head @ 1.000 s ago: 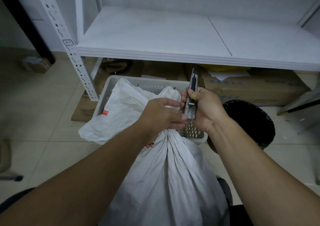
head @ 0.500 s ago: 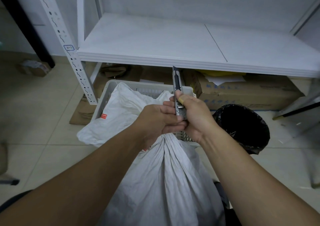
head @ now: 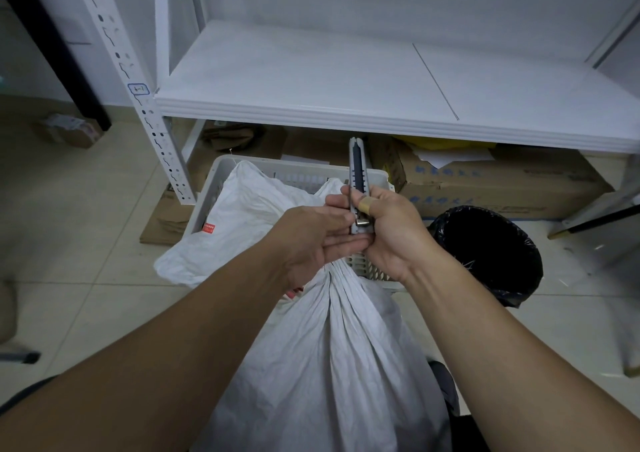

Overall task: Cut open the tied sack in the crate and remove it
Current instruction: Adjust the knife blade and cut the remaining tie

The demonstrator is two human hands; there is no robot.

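Note:
A white woven sack [head: 332,365] rises from the white plastic crate [head: 301,174] toward me, its gathered neck [head: 334,273] just below my hands. My right hand [head: 394,233] grips a grey utility knife [head: 356,174], which stands upright over the neck. A tan bandage wraps one finger of that hand. My left hand [head: 308,240] reaches in from the left. Its thumb and outstretched fingers pinch the knife's lower metal end. The blade and the tie on the sack are hidden. A loose white flap [head: 249,216] with a small red label lies over the crate's left side.
A white metal shelf [head: 346,80] overhangs the crate's far end, its upright post [head: 156,132] at the left. Cardboard boxes [head: 502,184] sit under the shelf. A bin with a black liner [head: 491,254] stands right of the crate. Tiled floor [head: 86,243] spreads to the left.
My right hand has swung the knife upright and a little leftward. My left hand's fingers have straightened off the sack's neck and closed on the knife's lower end.

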